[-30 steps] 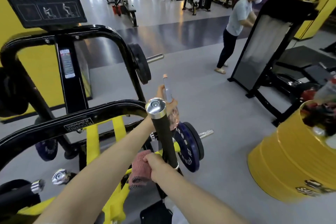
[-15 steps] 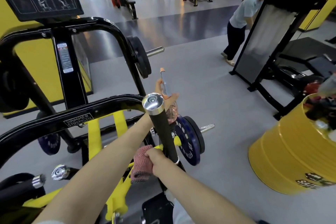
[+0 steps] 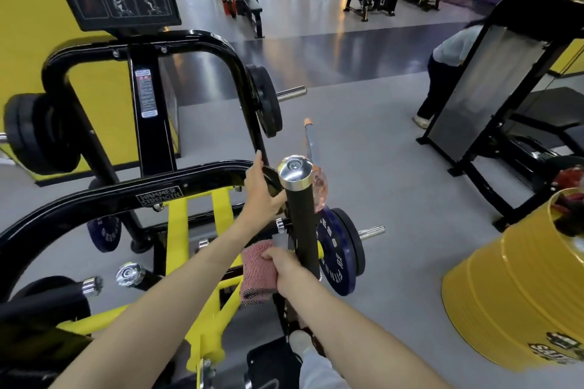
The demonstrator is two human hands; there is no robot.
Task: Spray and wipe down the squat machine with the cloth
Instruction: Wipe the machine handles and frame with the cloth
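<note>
Head view: the black-and-yellow steel squat machine (image 3: 94,199) fills the left. On its black padded upright handle (image 3: 301,230), the right hand (image 3: 287,271) clenches the pink woven cloth (image 3: 257,268) low down, apparently wiping. The left hand (image 3: 260,191) holds the clear pinkish spray bottle (image 3: 319,186) behind the handle, kept ready, fingers partly hidden.

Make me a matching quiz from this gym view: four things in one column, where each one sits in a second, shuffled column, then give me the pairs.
Things:
1. pink cloth
2. spray bottle
3. blue weight plate
4. yellow drum

Places:
A. standing on the floor at the far right
B. gripped in the right hand, against the black handle
C. on a chrome peg low on the squat machine
D. held by the left hand, partly hidden behind the handle

Pairs: 1-B, 2-D, 3-C, 4-A
</note>
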